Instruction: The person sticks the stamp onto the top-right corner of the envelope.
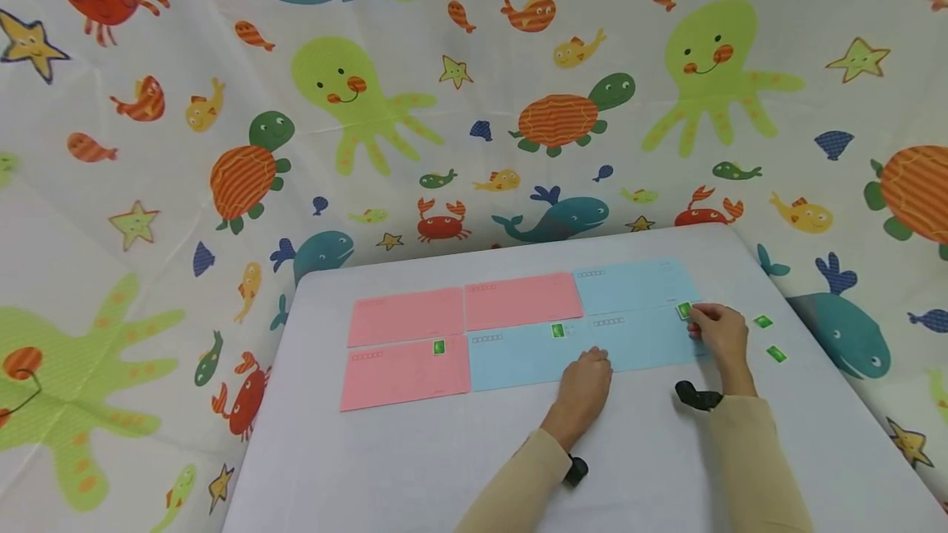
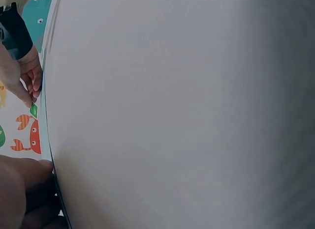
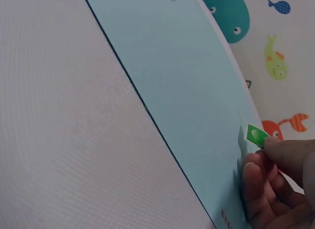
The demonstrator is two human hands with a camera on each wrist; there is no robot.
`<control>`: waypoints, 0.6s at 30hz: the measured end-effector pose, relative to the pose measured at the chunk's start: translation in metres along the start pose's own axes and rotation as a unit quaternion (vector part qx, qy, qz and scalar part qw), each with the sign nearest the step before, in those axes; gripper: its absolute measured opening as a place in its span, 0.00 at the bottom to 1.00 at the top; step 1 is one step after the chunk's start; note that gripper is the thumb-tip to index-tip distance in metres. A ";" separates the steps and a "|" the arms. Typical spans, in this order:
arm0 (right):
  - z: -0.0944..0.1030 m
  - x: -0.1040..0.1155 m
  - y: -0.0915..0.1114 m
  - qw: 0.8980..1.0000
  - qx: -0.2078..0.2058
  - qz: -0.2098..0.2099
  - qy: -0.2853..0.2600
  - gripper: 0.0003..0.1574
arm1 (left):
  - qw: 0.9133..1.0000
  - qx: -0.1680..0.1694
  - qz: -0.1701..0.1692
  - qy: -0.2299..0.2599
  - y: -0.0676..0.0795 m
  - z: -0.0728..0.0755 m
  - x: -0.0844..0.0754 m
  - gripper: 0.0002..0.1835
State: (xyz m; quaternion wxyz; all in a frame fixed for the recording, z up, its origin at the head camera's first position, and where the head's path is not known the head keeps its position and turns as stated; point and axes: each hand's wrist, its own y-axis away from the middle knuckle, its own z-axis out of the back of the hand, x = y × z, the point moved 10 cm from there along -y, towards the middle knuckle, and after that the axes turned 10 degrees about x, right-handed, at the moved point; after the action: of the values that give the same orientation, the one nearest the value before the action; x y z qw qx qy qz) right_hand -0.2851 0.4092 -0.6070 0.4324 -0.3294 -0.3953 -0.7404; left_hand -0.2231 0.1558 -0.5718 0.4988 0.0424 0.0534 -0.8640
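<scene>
Toward the bench's [image 1: 837,434] right edge, the right hand [image 1: 722,344] pinches a green stamp [image 1: 683,311] between thumb and fingers [image 3: 253,180], over the far right corner of a blue envelope [image 1: 652,344]. The left hand [image 1: 583,389] rests at that envelope's near left corner, its fingers lightly bent, barely parted. Two loose stamps [image 1: 764,322] lie nearer the bench's right edge; pink envelopes [image 1: 403,377] lie toward its left edge.
</scene>
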 end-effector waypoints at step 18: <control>-0.005 0.015 0.002 0.990 -0.043 0.036 0.131 0.18 | 0.998 0.028 0.000 0.049 -0.004 -0.003 0.005 0.11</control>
State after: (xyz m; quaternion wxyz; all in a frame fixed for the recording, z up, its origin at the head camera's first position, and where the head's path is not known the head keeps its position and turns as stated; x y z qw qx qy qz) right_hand -0.2902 0.3984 -0.5963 0.4921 -0.2616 -0.2909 -0.7777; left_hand -0.2286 0.1541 -0.5752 0.4944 0.0981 0.0538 -0.8620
